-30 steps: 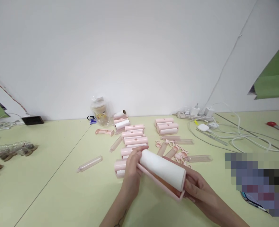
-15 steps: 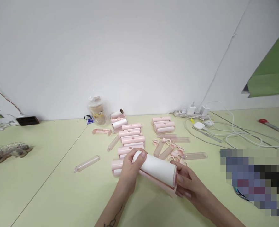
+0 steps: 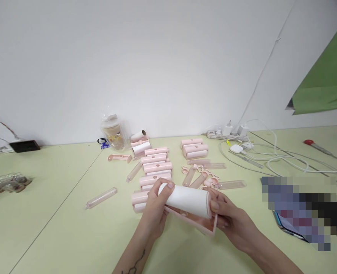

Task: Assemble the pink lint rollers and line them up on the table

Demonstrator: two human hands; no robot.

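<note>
A lint roller's white paper roll [image 3: 185,199] lies slanted over its open pink plastic case [image 3: 195,222]. My left hand [image 3: 158,203] is wrapped round the left end, thumb on top of the roll. At the right end, my right hand [image 3: 227,209] pinches the roll's rim, with its other fingers at the case. The roll's right end stands up out of the case, so a gap shows between them. Beyond my left hand, several pink lint rollers [image 3: 157,167] with white rolls form a column. Two similar lint rollers [image 3: 195,151] sit farther back.
Clear pinkish handle tubes [image 3: 101,198] and small pink parts [image 3: 211,180] are scattered around. At the back are a bagged cup [image 3: 113,133] and an empty pink case [image 3: 119,158]. White cables [image 3: 288,163], a red-handled tool [image 3: 319,147] and a phone [image 3: 291,226] lie to the right.
The right end of the white roll has risen from the pink case, widening the gap between them. My right hand has turned slightly; my left keeps its hold. The view has shifted slightly.
</note>
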